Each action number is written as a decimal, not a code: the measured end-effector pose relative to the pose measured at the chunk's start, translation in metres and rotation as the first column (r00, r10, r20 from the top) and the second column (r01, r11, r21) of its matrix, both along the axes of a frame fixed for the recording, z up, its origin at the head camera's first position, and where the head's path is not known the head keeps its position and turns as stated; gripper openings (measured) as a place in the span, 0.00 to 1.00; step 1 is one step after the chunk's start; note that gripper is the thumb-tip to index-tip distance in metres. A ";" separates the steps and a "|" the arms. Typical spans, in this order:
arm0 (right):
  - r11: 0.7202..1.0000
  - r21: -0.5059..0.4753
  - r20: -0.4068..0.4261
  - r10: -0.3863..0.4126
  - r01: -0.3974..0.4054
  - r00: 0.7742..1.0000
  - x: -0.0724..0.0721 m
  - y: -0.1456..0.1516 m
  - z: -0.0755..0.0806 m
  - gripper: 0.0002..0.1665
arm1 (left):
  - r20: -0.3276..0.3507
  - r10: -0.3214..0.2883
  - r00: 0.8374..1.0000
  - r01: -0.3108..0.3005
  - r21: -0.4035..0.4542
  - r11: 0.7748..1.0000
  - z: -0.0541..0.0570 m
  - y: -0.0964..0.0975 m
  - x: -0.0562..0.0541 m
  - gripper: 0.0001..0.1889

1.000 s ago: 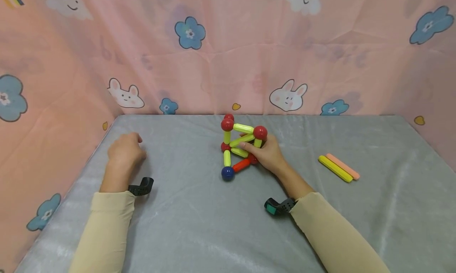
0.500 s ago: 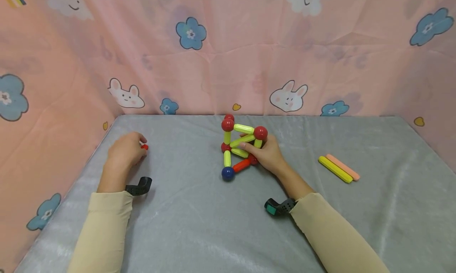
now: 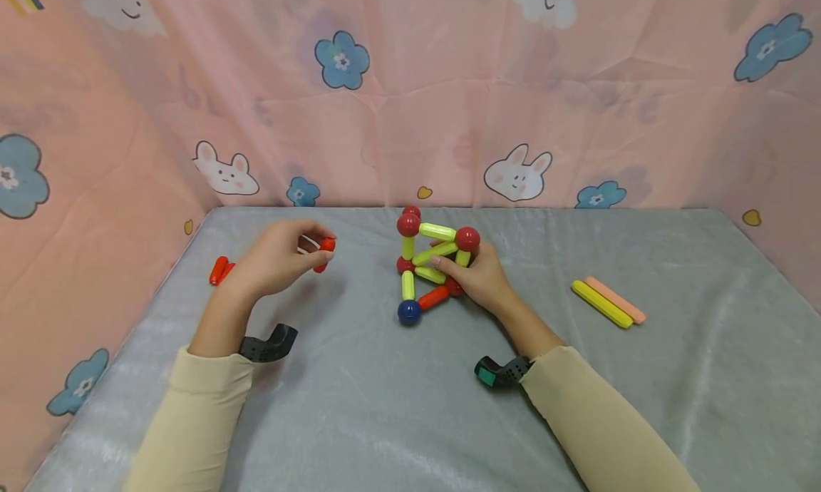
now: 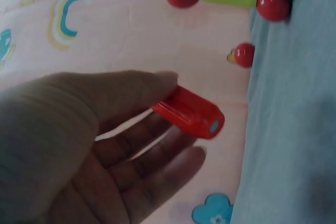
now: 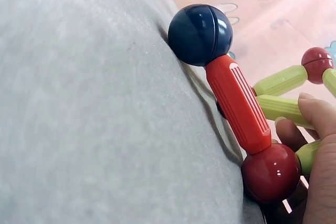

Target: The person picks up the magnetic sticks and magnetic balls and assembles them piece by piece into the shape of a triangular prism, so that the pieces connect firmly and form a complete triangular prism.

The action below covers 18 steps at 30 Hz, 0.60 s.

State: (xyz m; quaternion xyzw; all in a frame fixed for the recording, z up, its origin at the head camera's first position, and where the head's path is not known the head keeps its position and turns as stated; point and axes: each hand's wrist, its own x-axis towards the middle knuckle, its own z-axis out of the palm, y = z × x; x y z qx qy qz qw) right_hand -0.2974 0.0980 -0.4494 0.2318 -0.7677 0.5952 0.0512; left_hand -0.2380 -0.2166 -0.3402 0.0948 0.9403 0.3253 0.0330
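Observation:
My left hand (image 3: 272, 258) is raised over the left part of the table and pinches a short red magnetic stick (image 4: 190, 113) between thumb and fingers. A metal tip shows at the stick's end in the left wrist view. Mid-table stands a frame of magnetic sticks and balls: yellow-green sticks (image 3: 438, 232), red balls (image 3: 467, 239), a red stick (image 5: 239, 103) and a dark blue ball (image 3: 410, 312) at its near corner. My right hand (image 3: 482, 279) grips the frame's right side, thumb on a yellow-green stick; its other fingers are partly hidden behind the frame.
Short red sticks (image 3: 219, 271) lie at the table's left, beside the left wrist. On the right, a long yellow stick (image 3: 601, 304) and a peach stick (image 3: 617, 301) lie side by side. A pink patterned curtain (image 3: 410, 121) hangs behind the grey cloth (image 3: 359, 406).
My left hand has lifted a red stick off the table's left side and carried it rightward toward the frame, uncovering other red sticks. The right hand and the frame stay where they were.

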 end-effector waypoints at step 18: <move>1.000 -0.010 -0.012 0.023 -0.023 1.000 0.001 -0.001 0.002 0.16 | 0.023 -0.187 0.982 0.185 0.094 0.978 -0.022 0.037 -0.003 0.15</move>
